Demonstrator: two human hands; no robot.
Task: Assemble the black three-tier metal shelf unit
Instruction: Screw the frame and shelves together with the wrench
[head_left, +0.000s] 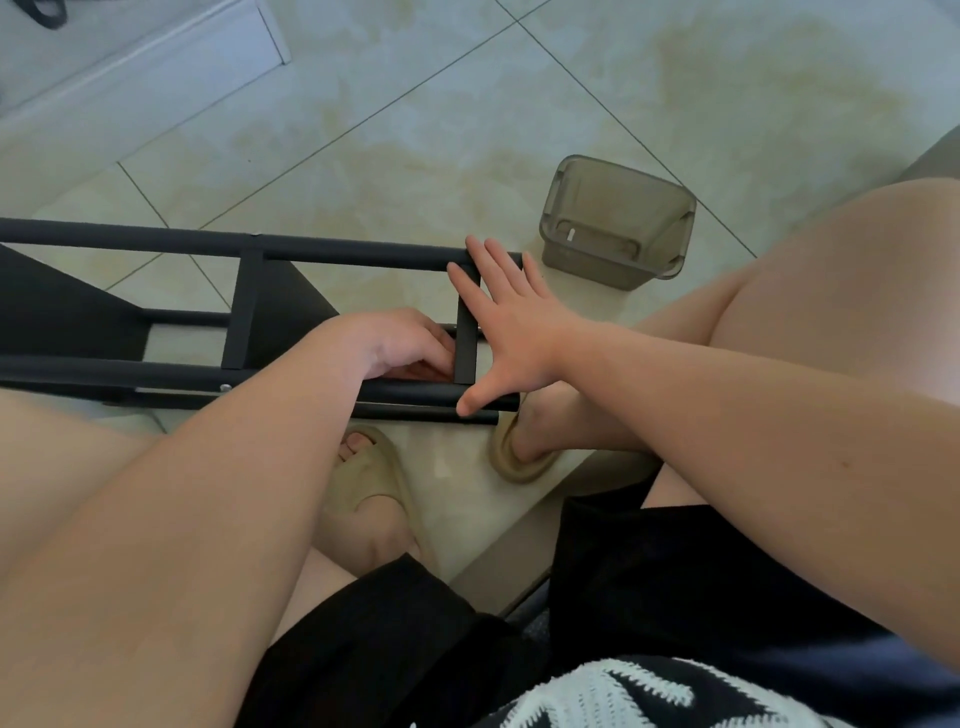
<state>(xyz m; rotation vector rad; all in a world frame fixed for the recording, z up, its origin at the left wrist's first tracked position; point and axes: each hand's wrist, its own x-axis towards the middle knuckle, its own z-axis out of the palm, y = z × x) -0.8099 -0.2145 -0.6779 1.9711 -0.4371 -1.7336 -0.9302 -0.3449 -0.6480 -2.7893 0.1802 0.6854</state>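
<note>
Left of frame: shelf frame (244, 317) lies on its side on the floor (363, 130), long rails running across. Black shelf panel (57, 312) fitted at far left; one screw (225, 387) seated in the near rail.

Centre: left hand (400, 343) curled at the end-bar joint; whether it pinches anything, cannot tell.

Right hand (514, 332) spread flat, fingers on the far rail, thumb on the near rail, bracing.

Upper right: smoky plastic box (618, 228), standing apart.

Judgement: partly assembled; this joint and more tiers remain.

A home, by the look of it: a glossy beige tiled floor (415, 130), soft tan slippers (363, 483) on bare feet, a small plastic bin (618, 228) and white furniture (130, 67) nearby.
</note>
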